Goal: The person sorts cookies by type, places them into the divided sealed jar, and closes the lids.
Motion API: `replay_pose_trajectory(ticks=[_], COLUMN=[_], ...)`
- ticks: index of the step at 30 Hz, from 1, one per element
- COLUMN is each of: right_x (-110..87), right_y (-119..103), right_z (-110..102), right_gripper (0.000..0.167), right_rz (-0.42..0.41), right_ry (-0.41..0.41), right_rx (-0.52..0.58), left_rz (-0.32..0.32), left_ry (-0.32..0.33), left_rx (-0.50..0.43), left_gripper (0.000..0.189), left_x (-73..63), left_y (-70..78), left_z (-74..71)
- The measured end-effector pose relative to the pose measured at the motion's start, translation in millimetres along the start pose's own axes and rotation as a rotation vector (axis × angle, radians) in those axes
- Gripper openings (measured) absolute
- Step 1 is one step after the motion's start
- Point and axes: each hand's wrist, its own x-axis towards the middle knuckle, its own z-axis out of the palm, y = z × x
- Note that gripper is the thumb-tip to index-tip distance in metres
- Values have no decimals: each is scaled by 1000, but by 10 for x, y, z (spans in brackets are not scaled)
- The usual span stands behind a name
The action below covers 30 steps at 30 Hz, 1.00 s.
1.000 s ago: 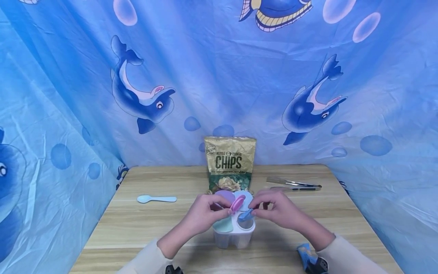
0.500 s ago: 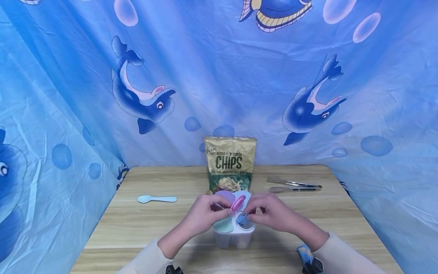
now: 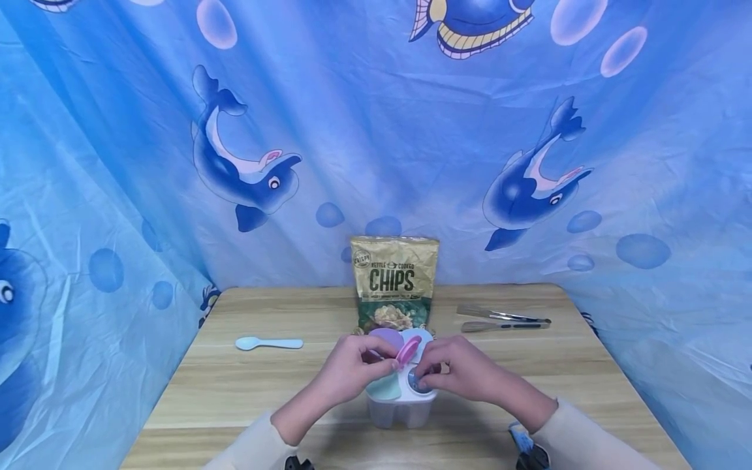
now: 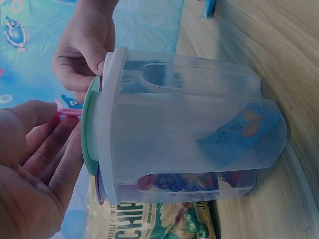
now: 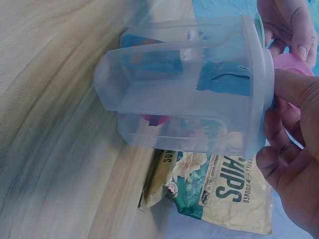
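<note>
A clear container [image 3: 399, 414] with a white top stands at the table's middle, its round lids purple, pale blue, mint green and pink. My left hand [image 3: 352, 367] pinches the raised pink lid [image 3: 409, 350] on edge. At the uncovered round opening, my right hand [image 3: 464, 371] has curled fingers and thumb at the rim. Just below them a small blue packet [image 5: 227, 78] hangs inside that compartment; its upper end is hidden by the rim and fingers. Another blue packet [image 4: 241, 134] lies low in a neighbouring compartment. Red and dark blue wrapped items [image 4: 184, 182] show in a further one.
A gold and green chips bag [image 3: 395, 281] stands upright behind the container. One pale blue spoon [image 3: 270, 343] lies to the left, and tongs [image 3: 505, 316] lie at the back right. Near my right sleeve is another blue packet [image 3: 520, 436].
My right hand has moved left and down to the opening, and the blue packet has gone from above the rim into the compartment. My left hand stays on the pink lid.
</note>
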Motion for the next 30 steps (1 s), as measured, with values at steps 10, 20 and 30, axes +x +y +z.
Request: replay_pose_trajectory(ticks=[10, 20, 30], right_x=[-23, -199, -628], right_y=[-31, 3, 180], right_z=[-16, -143, -368], right_gripper=[11, 14, 19], right_rz=[26, 87, 270], right_ry=[-36, 48, 44], right_rx=[1, 83, 67], left_rz=[4, 15, -1], left_ry=[6, 13, 14], left_rx=[-3, 15, 18], left_gripper=[11, 11, 11], left_x=[-15, -19, -18], left_y=[4, 25, 16], left_z=[-3, -1, 4])
